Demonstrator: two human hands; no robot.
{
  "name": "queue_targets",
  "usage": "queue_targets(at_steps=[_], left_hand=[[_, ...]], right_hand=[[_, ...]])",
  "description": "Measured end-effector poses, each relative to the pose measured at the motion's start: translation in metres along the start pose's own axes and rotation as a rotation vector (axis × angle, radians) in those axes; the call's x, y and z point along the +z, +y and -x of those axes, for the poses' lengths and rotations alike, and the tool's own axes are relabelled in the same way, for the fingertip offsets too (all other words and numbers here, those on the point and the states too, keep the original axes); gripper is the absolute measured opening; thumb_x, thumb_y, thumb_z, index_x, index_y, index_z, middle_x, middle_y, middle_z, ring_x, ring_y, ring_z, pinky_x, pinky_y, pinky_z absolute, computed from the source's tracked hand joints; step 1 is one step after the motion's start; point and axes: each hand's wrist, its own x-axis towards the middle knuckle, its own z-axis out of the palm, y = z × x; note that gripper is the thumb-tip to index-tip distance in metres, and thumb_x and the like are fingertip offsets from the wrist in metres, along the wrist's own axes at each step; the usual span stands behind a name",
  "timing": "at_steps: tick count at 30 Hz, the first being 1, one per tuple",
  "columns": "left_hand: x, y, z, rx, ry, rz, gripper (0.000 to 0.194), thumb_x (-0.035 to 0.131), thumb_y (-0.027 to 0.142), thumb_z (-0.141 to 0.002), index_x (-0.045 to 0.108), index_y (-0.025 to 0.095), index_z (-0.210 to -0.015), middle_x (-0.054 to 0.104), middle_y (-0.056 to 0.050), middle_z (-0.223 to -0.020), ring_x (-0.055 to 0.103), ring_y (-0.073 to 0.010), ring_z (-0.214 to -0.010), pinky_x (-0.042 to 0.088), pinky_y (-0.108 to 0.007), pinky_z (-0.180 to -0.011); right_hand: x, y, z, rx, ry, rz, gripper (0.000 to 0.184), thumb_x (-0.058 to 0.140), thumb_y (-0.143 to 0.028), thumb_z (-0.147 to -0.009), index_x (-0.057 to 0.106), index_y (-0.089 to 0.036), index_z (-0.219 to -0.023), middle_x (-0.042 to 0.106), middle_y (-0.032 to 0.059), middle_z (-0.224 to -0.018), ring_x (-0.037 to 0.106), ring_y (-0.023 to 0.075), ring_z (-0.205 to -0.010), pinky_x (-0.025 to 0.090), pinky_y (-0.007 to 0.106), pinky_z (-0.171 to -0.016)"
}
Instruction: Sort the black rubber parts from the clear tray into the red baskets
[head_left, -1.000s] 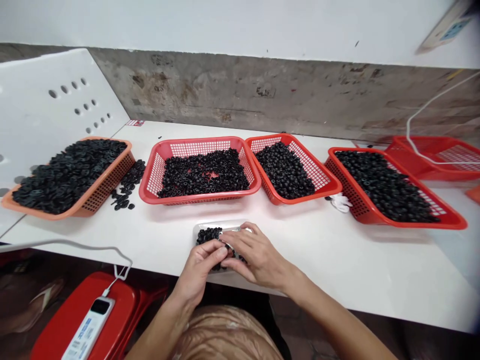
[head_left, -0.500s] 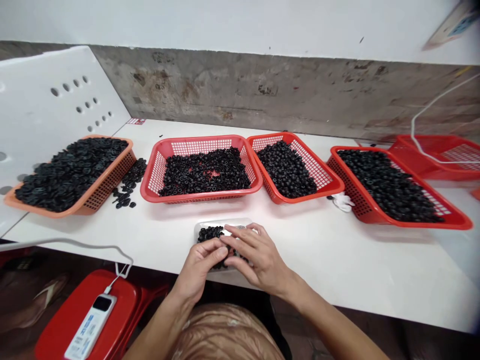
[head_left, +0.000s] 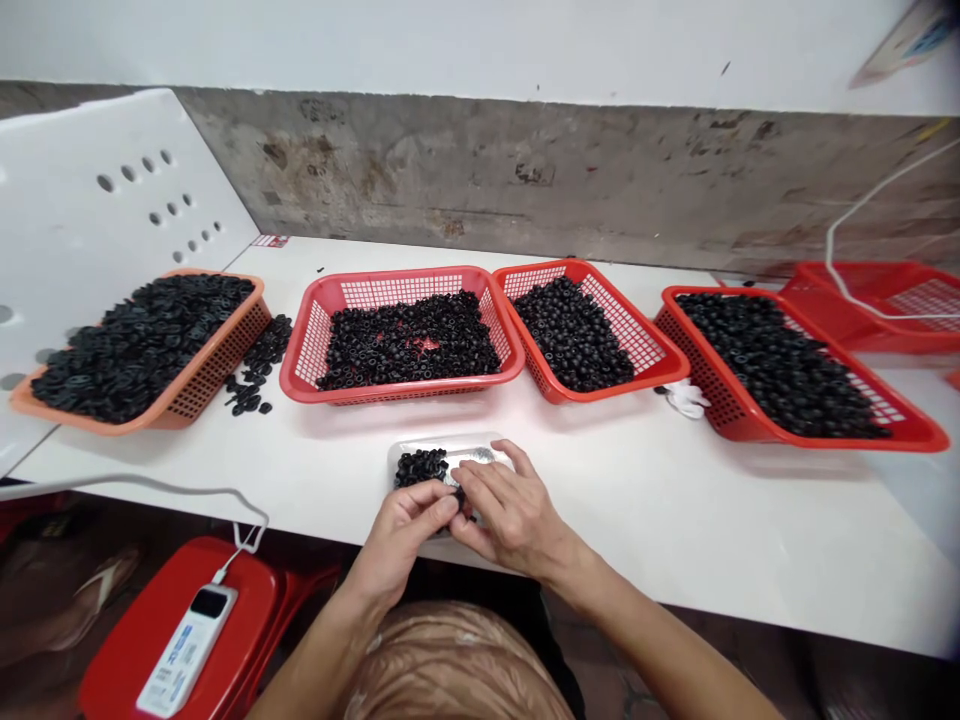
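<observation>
A small clear tray [head_left: 420, 447] with black rubber rings [head_left: 420, 466] lies at the near edge of the white table [head_left: 660, 520]. My left hand [head_left: 401, 535] and my right hand [head_left: 510, 515] meet over its near side. Both pinch together at their fingertips on a small black part that I cannot make out. The right hand's fingers curl over the tray's right half and hide it.
Behind stand an orange basket [head_left: 187, 400] and three red baskets [head_left: 300, 375] [head_left: 652, 350] [head_left: 900, 430], all filled with black parts. Loose rings [head_left: 255, 385] lie between the first two. An empty red basket [head_left: 907, 300] and a white cable [head_left: 847, 280] are far right. A red stool [head_left: 150, 640] with a white device [head_left: 184, 650] stands lower left.
Both hands have drawn slightly toward me over the tray's near edge, and the right fingers have curled in closer to the left fingertips.
</observation>
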Motion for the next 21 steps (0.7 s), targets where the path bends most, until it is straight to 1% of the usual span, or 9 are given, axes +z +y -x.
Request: queue_targets(at_steps=[3, 6, 8, 12, 15, 19, 21], left_hand=[[0.0, 0.0, 0.0, 0.042, 0.008, -0.05, 0.021, 0.072, 0.036, -0.084, 0.077, 0.016, -0.087, 0.065, -0.002, -0.081, 0.054, -0.0172, -0.08, 0.042, -0.025, -0.077], [0.002, -0.001, 0.0, 0.097, 0.022, -0.116, 0.02, 0.07, 0.034, -0.086, 0.078, 0.016, -0.087, 0.064, -0.003, -0.082, 0.054, -0.0182, -0.081, 0.042, -0.026, -0.078], [0.004, -0.002, 0.001, 0.123, 0.05, -0.14, 0.021, 0.069, 0.034, -0.087, 0.078, 0.016, -0.09, 0.065, -0.004, -0.083, 0.055, -0.0194, -0.083, 0.043, -0.026, -0.079], [0.011, -0.004, 0.001, 0.11, 0.097, -0.107, 0.023, 0.071, 0.036, -0.085, 0.079, 0.016, -0.092, 0.068, -0.005, -0.082, 0.057, -0.0195, -0.08, 0.045, -0.026, -0.076], [0.014, -0.003, -0.001, 0.09, 0.12, -0.071, 0.024, 0.073, 0.037, -0.083, 0.079, 0.016, -0.093, 0.072, -0.005, -0.083, 0.06, -0.0198, -0.08, 0.046, -0.026, -0.076], [0.007, -0.004, -0.004, 0.09, 0.104, -0.118, 0.026, 0.073, 0.037, -0.084, 0.078, 0.018, -0.1, 0.074, -0.006, -0.094, 0.063, -0.0216, -0.089, 0.048, -0.026, -0.081], [0.001, -0.005, -0.004, 0.089, 0.112, -0.147, 0.03, 0.074, 0.038, -0.083, 0.076, 0.019, -0.106, 0.074, -0.007, -0.1, 0.063, -0.0225, -0.094, 0.048, -0.027, -0.084]], right_hand=[[0.0, 0.001, -0.001, -0.051, -0.007, 0.047, 0.021, 0.049, -0.022, -0.092, 0.06, -0.013, -0.109, 0.072, 0.0107, -0.088, 0.067, 0.0213, -0.078, 0.047, 0.047, -0.098], [0.0, 0.003, -0.003, -0.12, -0.011, 0.072, 0.015, 0.049, -0.02, -0.093, 0.061, -0.014, -0.099, 0.069, 0.0075, -0.08, 0.066, 0.0195, -0.074, 0.051, 0.042, -0.098], [0.002, 0.006, -0.002, -0.156, -0.017, 0.069, 0.014, 0.048, -0.02, -0.095, 0.061, -0.015, -0.097, 0.067, 0.0062, -0.077, 0.066, 0.0189, -0.074, 0.053, 0.039, -0.098], [0.008, 0.012, 0.002, -0.188, -0.009, -0.002, 0.015, 0.046, -0.022, -0.097, 0.059, -0.014, -0.1, 0.065, 0.0054, -0.076, 0.065, 0.0189, -0.074, 0.052, 0.041, -0.103], [0.013, 0.013, 0.004, -0.23, 0.005, 0.0, 0.017, 0.047, -0.021, -0.097, 0.059, -0.012, -0.104, 0.067, 0.0068, -0.078, 0.067, 0.0193, -0.077, 0.05, 0.043, -0.106], [0.014, 0.013, 0.001, -0.18, 0.036, 0.031, 0.021, 0.043, -0.023, -0.096, 0.06, -0.013, -0.106, 0.072, 0.0078, -0.084, 0.069, 0.0181, -0.08, 0.046, 0.043, -0.108], [0.01, 0.022, -0.003, -0.139, 0.069, 0.021, 0.024, 0.046, -0.027, -0.095, 0.06, -0.013, -0.107, 0.074, 0.0087, -0.089, 0.07, 0.0179, -0.078, 0.044, 0.046, -0.108]])
